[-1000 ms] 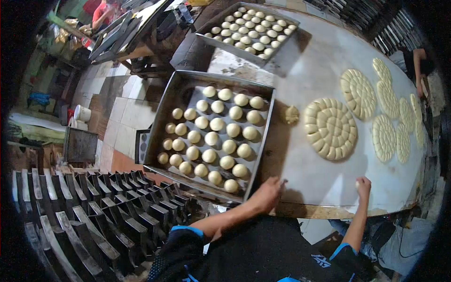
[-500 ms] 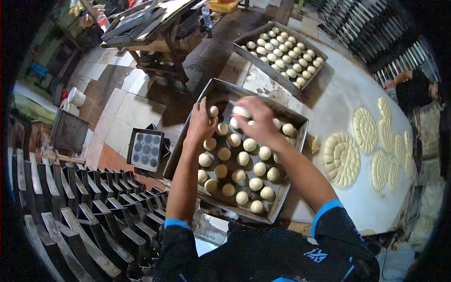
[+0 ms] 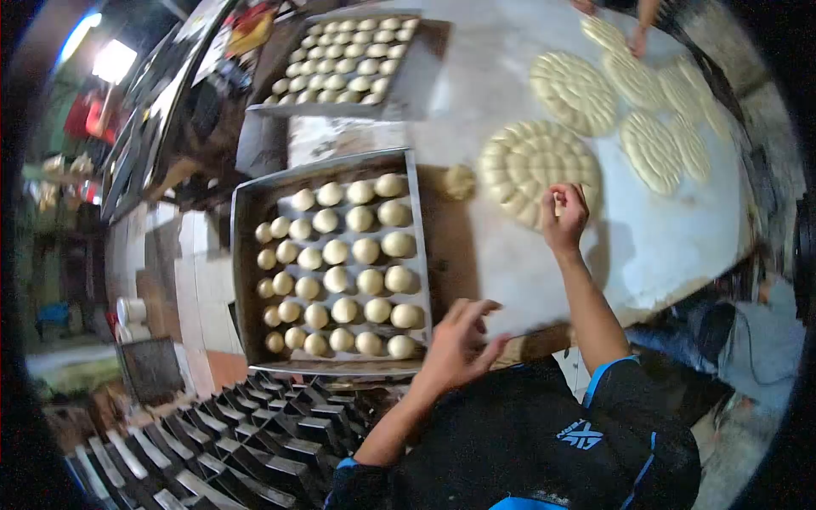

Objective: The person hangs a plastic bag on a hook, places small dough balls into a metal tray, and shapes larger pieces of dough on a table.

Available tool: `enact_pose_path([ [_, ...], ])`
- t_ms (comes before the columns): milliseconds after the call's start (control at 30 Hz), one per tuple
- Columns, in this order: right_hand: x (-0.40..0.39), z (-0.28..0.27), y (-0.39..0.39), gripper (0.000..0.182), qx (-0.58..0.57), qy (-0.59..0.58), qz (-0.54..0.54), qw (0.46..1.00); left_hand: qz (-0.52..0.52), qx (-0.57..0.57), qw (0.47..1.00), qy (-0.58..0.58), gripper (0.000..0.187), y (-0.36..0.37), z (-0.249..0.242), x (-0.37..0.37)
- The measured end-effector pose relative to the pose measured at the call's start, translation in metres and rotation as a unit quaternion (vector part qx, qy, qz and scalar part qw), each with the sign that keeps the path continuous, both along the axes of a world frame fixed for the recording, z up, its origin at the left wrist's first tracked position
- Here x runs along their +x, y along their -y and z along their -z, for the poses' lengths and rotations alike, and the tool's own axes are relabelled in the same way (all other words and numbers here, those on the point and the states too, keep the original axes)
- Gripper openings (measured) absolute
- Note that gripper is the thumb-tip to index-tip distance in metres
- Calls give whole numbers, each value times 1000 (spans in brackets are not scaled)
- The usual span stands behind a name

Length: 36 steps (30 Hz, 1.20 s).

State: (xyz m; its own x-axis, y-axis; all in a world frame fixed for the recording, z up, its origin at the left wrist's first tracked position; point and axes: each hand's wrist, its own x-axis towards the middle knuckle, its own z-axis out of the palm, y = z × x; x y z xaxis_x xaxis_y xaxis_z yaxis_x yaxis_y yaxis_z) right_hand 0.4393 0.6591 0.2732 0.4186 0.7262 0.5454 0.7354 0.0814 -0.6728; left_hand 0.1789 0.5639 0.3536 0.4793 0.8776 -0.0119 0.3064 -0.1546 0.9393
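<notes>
My right hand (image 3: 566, 214) is over the near edge of a round slab of dough (image 3: 527, 161) scored into many pieces. Its fingers are curled together, and what they hold, if anything, I cannot make out. My left hand (image 3: 461, 344) hovers by the table's front edge, just right of the near tray (image 3: 327, 367), fingers apart and holding nothing. Rows of round dough balls (image 3: 336, 252) fill that metal tray. Between the tray and the slab lies a small rough lump of dough (image 3: 460, 182).
A second tray (image 3: 340, 109) of dough balls stands farther back. More scored dough slabs (image 3: 574, 92) lie on the white table (image 3: 527, 285), where another person's hand (image 3: 639, 38) reaches in at the far right. Stacked metal pans (image 3: 229, 442) sit below, at the left.
The view has swung to the right. Both hands have left the near tray: the right moved over to the scored slab, the left to beside the tray. The dough ball in my right hand is gone.
</notes>
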Motion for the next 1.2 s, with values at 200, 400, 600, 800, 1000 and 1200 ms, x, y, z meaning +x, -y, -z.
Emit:
enact_pose_path([
  [200,179,69,144,9,-141,-2,53,989,-143,-52,988,-34,29,-64,121,111],
  [400,218,63,179,8,-120,-21,45,992,-242,-91,877,-404,54,-176,127,186],
  [600,217,70,185,6,-64,3,57,996,-418,-79,874,-234,74,-173,158,196],
  [800,207,70,194,8,-59,-34,53,996,-466,10,885,-19,72,-93,193,112],
  [1000,121,91,192,12,-60,-170,-56,982,-400,-48,915,-29,53,16,150,52],
  [1200,-61,67,226,43,-215,-640,-291,678,-139,-267,896,326,35,91,101,53],
])
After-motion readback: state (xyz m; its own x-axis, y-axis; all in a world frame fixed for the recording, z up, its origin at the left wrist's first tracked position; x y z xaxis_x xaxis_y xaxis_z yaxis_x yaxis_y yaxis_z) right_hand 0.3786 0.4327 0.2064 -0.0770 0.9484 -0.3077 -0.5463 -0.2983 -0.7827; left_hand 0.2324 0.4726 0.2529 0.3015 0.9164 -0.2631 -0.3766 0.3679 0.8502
